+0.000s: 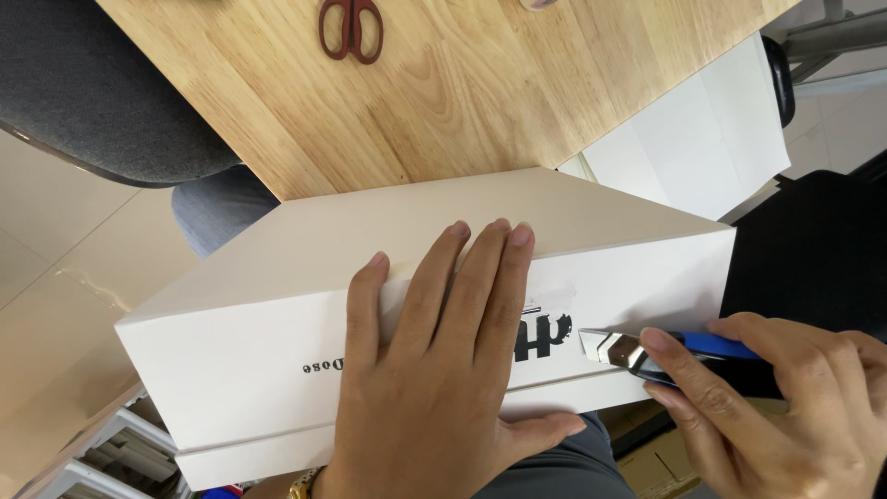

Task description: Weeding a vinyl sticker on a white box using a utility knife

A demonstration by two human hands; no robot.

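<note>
Wooden table (443,102) — grey chair (83,83) on pale tiled floor (46,277).

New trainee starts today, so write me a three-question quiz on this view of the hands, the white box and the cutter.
1. True or false: the left hand lies flat, fingers spread, on the side of the large white cardboard box.
2. Multiple choice: what does the right hand hold against the box? A) a red marker B) a blue-handled utility knife with a silver blade C) a roll of tape
3. Fill in: the red-handled scissors lie on the light wooden ____.

Key
1. True.
2. B, the blue-handled utility knife, its blade tip at the box's side.
3. Table, beyond the box and apart from both hands.
</note>
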